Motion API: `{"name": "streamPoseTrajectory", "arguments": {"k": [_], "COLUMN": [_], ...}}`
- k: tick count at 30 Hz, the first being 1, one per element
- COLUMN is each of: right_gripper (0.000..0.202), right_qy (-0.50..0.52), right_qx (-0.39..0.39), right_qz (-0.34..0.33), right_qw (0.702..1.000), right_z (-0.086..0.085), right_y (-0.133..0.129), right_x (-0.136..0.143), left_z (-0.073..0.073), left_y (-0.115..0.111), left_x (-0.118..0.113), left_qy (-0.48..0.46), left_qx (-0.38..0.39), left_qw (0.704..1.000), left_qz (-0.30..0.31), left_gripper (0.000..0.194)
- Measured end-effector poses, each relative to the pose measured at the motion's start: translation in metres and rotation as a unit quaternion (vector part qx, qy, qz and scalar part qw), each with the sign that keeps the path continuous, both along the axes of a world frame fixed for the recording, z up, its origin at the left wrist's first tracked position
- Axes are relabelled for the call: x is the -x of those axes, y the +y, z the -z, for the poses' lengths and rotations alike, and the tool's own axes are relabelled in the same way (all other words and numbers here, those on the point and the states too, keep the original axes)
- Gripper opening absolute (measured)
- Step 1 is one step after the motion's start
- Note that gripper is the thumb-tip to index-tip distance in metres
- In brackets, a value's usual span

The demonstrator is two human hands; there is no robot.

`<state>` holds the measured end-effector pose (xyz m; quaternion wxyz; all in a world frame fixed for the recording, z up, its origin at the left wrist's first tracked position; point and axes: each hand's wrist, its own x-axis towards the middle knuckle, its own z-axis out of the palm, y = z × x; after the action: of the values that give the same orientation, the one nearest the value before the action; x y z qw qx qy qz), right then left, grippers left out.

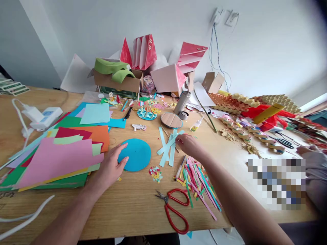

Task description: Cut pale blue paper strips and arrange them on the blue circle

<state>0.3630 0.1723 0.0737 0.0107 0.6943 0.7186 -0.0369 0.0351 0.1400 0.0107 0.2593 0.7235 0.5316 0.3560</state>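
My left hand [114, 165] rests at the left edge of a round blue paper disc [136, 154], thumb and fingers apart. Over the right end of several crossed pale blue paper strips [166, 148] is my right hand [185, 143], its fingertips pressed together at one strip. Below the strips lie small coloured paper scraps [155, 174] and a pile of thin coloured strips [200, 180] with a pen [180, 168]. Red-handled scissors [172, 206] lie with their blades slightly apart near the front edge. A round cardboard piece [171, 120] lies behind the strips.
Stacked coloured paper [63, 156] covers the left side. Behind stand a metal flask [182, 102], a glue bottle [196, 125] and a cardboard box [117, 81]. Egg-tray material [237, 102] lies at the right, where another person's hand [308, 149] shows.
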Motion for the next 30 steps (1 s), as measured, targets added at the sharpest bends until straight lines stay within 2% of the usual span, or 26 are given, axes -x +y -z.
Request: {"name": "streamPoseTrajectory", "arguments": {"k": [4,13,23,30], "right_gripper": [0.021,0.029,0.029,0.028], "right_qy": [0.036,0.075,0.093,0.183], "right_qx": [0.008,0.004,-0.027,-0.069], "right_qz": [0.055,0.140,0.169,0.191], "right_qw": [0.998,0.987,0.981,0.962], "right_z": [0.011,0.022,0.032,0.027], "right_y": [0.012,0.010,0.015,0.010], "right_x": [0.005,0.016,0.015,0.011], "left_z": [0.002,0.001,0.002,0.007], "left_y": [0.000,-0.001,0.000,0.002], "left_x": [0.002,0.001,0.001,0.004], "left_qy": [0.024,0.018,0.013,0.067], "left_qx": [-0.020,-0.032,-0.037,-0.059], "left_qw": [1.000,0.999,0.999,0.996], "left_qz": [0.001,0.009,0.012,0.018], "left_gripper": [0.045,0.044,0.041,0.039]}}
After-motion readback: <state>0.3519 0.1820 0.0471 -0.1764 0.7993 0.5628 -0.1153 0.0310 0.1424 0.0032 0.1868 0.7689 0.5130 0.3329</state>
